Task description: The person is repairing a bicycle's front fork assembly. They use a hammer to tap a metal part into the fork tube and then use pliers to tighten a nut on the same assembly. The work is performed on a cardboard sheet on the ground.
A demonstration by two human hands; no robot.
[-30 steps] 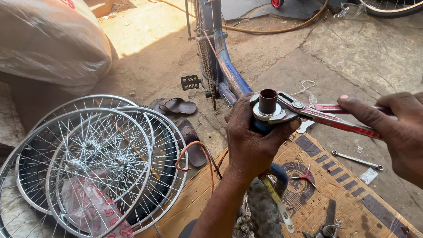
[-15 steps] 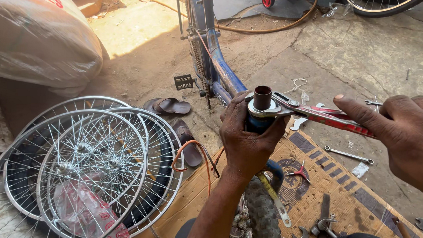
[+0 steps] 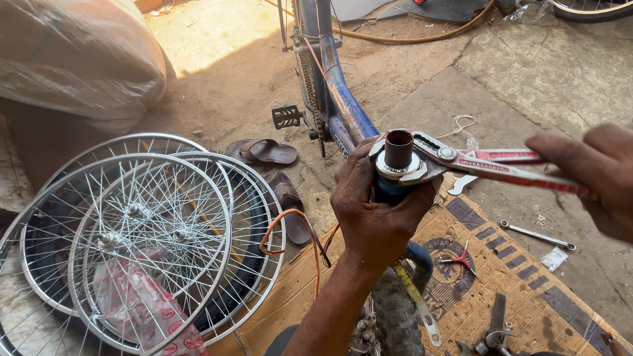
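Near the middle of the frame the left hand [image 3: 374,214] is wrapped tight around the blue head tube [image 3: 387,191] of a bicycle frame [image 3: 342,103], fingers closed on it just below the top. A brown steerer tube [image 3: 398,148] sticks up out of the head tube, with a silver locknut [image 3: 399,169] ringing its base. The metal head of a pair of red-handled adjustable pliers [image 3: 502,170] sits around that locknut, and the handles run off to the right. At the right edge of the frame the right hand [image 3: 604,178] is closed on the far end of the handles; it is blurred, so the exact lie of the fingers cannot be made out.

The blue frame runs from the head tube up toward the top centre, with a black pedal [image 3: 287,116] to its left. In the lower left lies a stack of spoked wheel rims [image 3: 133,240], one partly covered by a printed plastic wrapper [image 3: 149,310]. A pair of brown sandals [image 3: 270,153] lies between rims and frame. In the lower right a sheet of cardboard [image 3: 516,262] bears small tools, and a spanner [image 3: 537,234] lies on the ground just beside it. A big plastic sack [image 3: 67,53] fills the upper left
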